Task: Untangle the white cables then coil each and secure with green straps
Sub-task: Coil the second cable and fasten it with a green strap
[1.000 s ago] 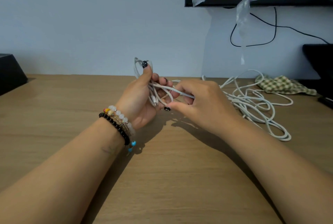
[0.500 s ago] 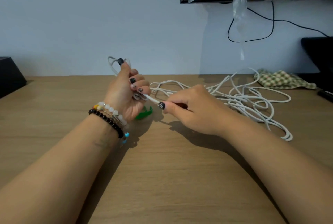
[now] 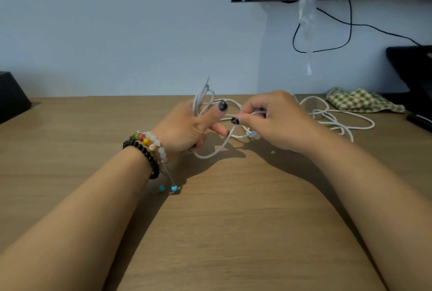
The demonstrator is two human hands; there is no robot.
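While the left hand point(image 3: 187, 127) grips a few gathered turns of white cable point(image 3: 203, 99), thumb raised, the right hand point(image 3: 268, 122) pinches a strand just beside it, feeding the next loop. Coiling looks barely started: most of the white cables point(image 3: 332, 120) lie in a loose tangle on the wooden table point(image 3: 233, 220), far right of the hands. No coil finished, no green strap visible now, none fastened. No containers in view; only a checked cloth point(image 3: 357, 101) far right.
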